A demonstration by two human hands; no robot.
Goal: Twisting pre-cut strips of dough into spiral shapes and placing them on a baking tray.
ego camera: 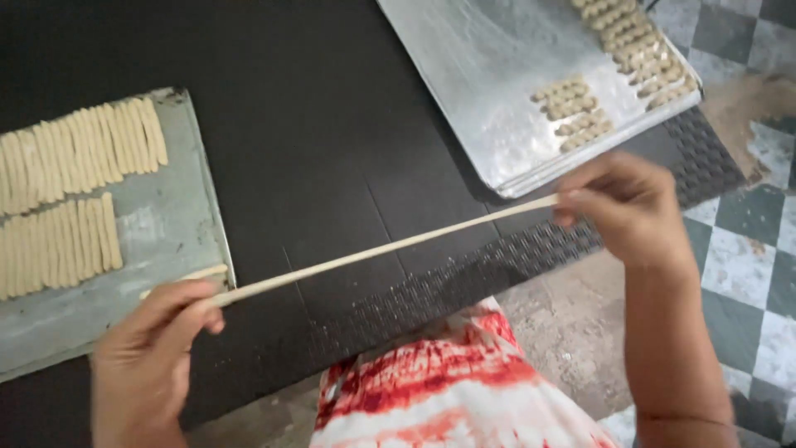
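the long thin pale rope of dough stretches taut in the air between both hands, above the black table. the left hand pinches its near end beside the grey tray of straight dough sticks; the right hand pinches the far end just below the shiny metal tray holding twisted dough pieces. the rope looks thin enough to snap mid-span if the hands pull further apart, or sag onto the table if they slacken.
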